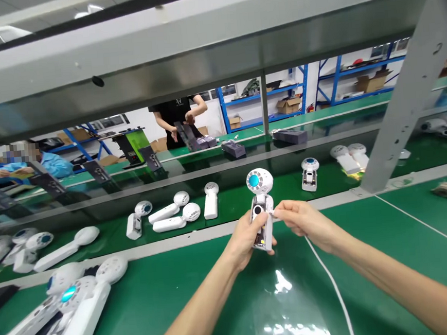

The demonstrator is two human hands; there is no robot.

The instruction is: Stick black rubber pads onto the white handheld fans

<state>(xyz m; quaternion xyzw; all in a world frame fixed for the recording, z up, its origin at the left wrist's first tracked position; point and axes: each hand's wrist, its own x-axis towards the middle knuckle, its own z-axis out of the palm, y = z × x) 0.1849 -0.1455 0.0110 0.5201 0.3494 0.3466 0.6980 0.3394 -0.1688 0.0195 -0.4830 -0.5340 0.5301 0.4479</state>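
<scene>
Above the green surface (158, 276), my left grip (246, 237) clasps a white fan (263, 201), seemingly steadying it while my right grip (305, 220) pinches the white cable (335, 285) beside it; past the surface's far edge lie other fans (211, 204).

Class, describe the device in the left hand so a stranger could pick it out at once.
Start at the green tabletop in front, where two forearms reach forward. At their far end, the left hand grips an upright white device with a blue disc on its head and an opened handle. It alone is held; other white units lie on the belt or at left.
</scene>
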